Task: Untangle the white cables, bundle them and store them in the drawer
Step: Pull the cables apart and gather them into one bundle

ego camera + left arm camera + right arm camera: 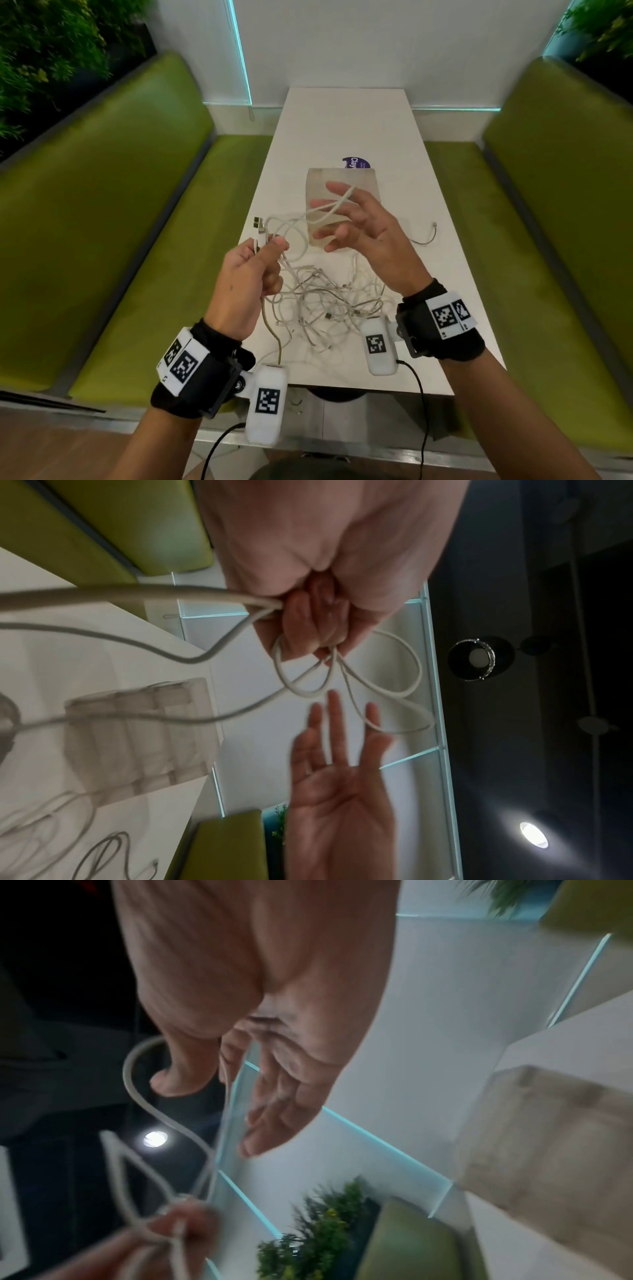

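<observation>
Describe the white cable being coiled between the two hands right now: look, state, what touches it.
The white cable is thin, off-white and flexible, raised above the table. The left hand grips several gathered loops in curled fingers, with metal plug ends sticking up beside the thumb. One loop stretches across to the right hand, draped over its spread, straight fingers. From the left fist strands trail down into the tangled pile on the table.
</observation>
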